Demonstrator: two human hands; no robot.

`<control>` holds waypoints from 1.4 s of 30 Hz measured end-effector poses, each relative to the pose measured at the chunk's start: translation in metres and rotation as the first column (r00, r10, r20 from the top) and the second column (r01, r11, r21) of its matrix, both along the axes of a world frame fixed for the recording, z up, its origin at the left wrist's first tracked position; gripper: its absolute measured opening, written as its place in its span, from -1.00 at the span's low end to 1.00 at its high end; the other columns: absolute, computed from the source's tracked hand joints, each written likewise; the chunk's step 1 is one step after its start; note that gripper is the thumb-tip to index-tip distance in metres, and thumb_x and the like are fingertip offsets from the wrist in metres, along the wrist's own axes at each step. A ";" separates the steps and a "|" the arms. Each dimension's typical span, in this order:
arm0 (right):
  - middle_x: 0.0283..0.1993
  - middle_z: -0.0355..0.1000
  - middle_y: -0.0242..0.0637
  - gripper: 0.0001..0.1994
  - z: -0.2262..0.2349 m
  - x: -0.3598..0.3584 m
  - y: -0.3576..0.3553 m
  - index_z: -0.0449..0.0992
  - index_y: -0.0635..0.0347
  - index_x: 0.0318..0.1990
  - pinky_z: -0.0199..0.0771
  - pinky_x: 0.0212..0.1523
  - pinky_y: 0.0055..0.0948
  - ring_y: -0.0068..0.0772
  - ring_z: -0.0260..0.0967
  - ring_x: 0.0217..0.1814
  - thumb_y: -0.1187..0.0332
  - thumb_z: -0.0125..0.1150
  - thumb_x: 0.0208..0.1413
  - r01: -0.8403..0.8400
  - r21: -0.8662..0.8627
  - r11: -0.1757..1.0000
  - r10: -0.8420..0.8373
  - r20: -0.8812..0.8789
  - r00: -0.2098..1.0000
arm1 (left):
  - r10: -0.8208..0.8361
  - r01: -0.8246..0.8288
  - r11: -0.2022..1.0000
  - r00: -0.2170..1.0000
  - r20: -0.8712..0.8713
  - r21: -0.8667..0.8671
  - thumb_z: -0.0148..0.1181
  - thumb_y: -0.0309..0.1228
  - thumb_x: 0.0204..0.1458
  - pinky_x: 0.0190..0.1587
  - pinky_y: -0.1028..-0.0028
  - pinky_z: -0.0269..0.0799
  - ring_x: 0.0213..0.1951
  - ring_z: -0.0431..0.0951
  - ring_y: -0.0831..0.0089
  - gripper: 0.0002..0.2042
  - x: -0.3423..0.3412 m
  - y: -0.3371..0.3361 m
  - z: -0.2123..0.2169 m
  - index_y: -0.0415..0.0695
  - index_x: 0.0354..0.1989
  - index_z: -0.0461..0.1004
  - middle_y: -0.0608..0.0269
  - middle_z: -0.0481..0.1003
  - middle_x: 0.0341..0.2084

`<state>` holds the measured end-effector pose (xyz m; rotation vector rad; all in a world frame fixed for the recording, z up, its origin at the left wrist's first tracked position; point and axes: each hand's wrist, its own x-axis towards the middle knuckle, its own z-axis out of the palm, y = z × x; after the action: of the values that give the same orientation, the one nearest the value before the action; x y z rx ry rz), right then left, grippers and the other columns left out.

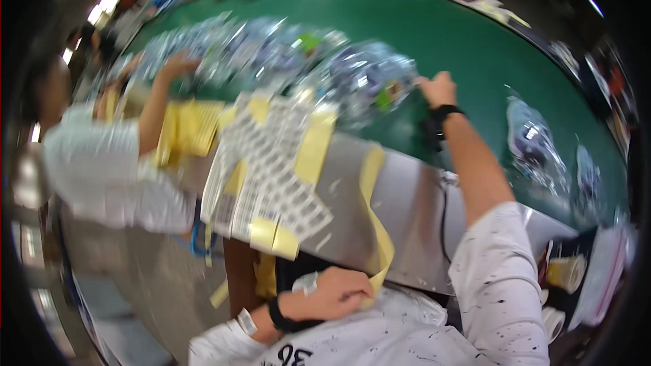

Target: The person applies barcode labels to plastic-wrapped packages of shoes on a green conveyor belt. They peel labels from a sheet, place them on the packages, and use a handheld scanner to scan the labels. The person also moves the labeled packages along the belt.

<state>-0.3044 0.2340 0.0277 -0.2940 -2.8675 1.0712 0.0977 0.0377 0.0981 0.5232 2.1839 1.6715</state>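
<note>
My right hand, with a black band on the wrist, reaches out to the right edge of a heap of clear plastic packets on the green table. The picture is blurred, so I cannot tell whether its fingers grip a packet. My left hand, also with a black wristband, is curled close to my body. It holds the lower end of a long yellow paper strip that hangs over the grey table edge. Sheets of small white labels on yellow backing lie beside the strip.
A person in a white shirt stands at the left, one hand on the far end of the packet heap. More clear packets lie at the right. Tape rolls and a cup sit at the lower right.
</note>
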 end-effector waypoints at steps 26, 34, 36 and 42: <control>-0.07 0.32 -0.09 -0.64 0.075 0.321 -0.096 0.40 0.32 -0.29 0.44 -0.13 -0.32 -0.14 0.31 -0.04 0.39 0.38 -0.27 -0.941 0.337 -0.038 0.997 -0.052 -0.059 | 0.864 -0.634 0.416 0.499 0.066 -0.652 0.22 -0.35 -0.06 -0.12 0.29 0.49 -0.21 0.58 0.05 -0.75 0.203 -0.165 -0.190 -0.27 -0.27 0.53 -0.08 0.56 -0.29; -0.24 0.40 -0.08 -0.86 0.063 0.331 -0.072 0.43 0.37 -0.36 0.47 -0.18 -0.31 -0.10 0.39 -0.13 0.58 0.22 -0.13 -0.960 0.220 0.175 0.942 -0.320 0.098 | 0.360 -0.421 0.907 0.748 0.557 -0.020 0.14 -0.32 0.15 -0.14 0.50 0.47 -0.26 0.57 0.48 -0.76 0.098 -0.092 -0.058 -0.28 -0.22 0.52 0.20 0.58 -0.33; -0.27 0.42 -0.09 -0.89 0.078 0.327 -0.068 0.44 0.37 -0.36 0.48 -0.22 -0.30 -0.08 0.42 -0.21 0.61 0.19 -0.10 -0.951 0.064 0.301 0.881 -0.400 0.252 | 0.247 -0.460 0.865 0.736 0.630 0.199 0.05 -0.25 0.21 -0.09 0.48 0.46 -0.20 0.55 0.47 -0.71 0.079 -0.071 -0.038 -0.26 -0.15 0.49 0.19 0.55 -0.24; -0.26 0.48 -0.14 -0.89 0.127 0.352 -0.034 0.49 0.28 -0.38 0.48 -0.26 -0.31 -0.11 0.45 -0.25 0.59 0.24 -0.12 -0.943 0.125 0.308 0.827 -0.526 0.200 | 0.148 -0.654 0.447 0.727 0.670 0.611 -0.28 -0.03 0.30 0.07 0.23 0.44 0.05 0.48 0.22 -0.50 0.017 -0.042 0.004 -0.21 0.15 0.25 0.00 0.44 0.01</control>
<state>0.0480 0.2003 0.1546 1.6733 -2.1918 1.2636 0.1142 -0.0047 0.1021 -0.3652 1.0146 2.7039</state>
